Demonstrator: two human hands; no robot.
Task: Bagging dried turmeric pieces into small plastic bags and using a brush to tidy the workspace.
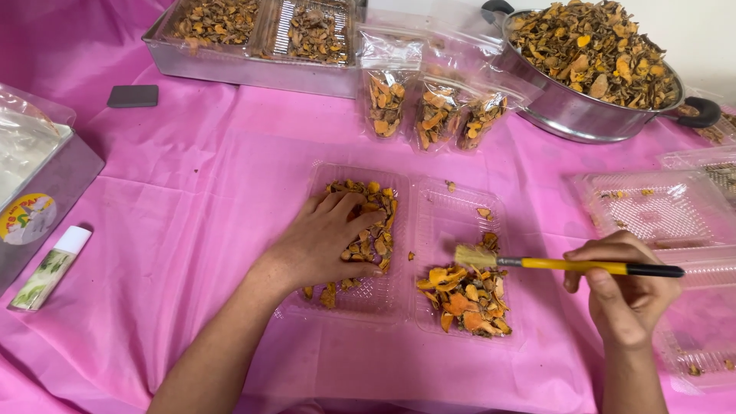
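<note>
One pink table cover (192,230) spans the whole field.

One round metal pan (583,115) at 1 o'clock, heaped with dried orange-brown slices, two dark handles showing.

One rectangular metal tray (230,69) at 11 o'clock, bearing two clear boxes of the same dried slices.

One hinged clear plastic box (406,307) at centre, lying open in two halves. The left half holds one spread of dull dried slices (379,207); the right half holds one pile of brighter orange slices (464,295) at its near end.

We count at least two more clear plastic boxes (659,207) at 3 o'clock, mostly empty, with a few crumbs.

Three small clear bags (433,115) of slices stand side by side at 12 o'clock, between tray and pan.

Our left hand (322,241) lies flat in the left half, fingers loosely spread over the dull slices, gripping nothing that we can make out.

Our right hand (625,287), at 4 o'clock, is closed around the dark end of one brush (567,264) with a yellow handle; its pale bristles touch the top of the bright pile.

One white-capped tube (50,268) at 9 o'clock.

One dark flat pad (133,96) at 10 o'clock.
</note>
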